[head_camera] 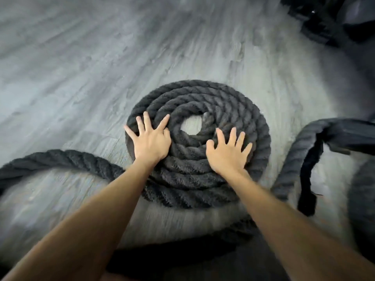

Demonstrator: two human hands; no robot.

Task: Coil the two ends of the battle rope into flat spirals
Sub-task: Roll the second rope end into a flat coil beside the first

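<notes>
A thick black battle rope lies on the grey wood-look floor as a flat spiral (213,102) of several turns, with a small bare gap at its centre. My left hand (151,141) presses flat on the spiral's left side, fingers spread. On the near right turns my right hand (227,153) rests with its fingers spread. A loose length of the rope (60,159) runs off from the spiral's near left side toward the left edge. Another stretch of rope (294,159) curves along the right side, its end wrapped in a black sleeve (349,134).
Dark gym equipment (332,23) stands at the far right corner. A black strap (308,179) hangs down beside the right rope. More rope lies blurred near my body (203,242). Grey floor (81,67) stretches to the left and far side.
</notes>
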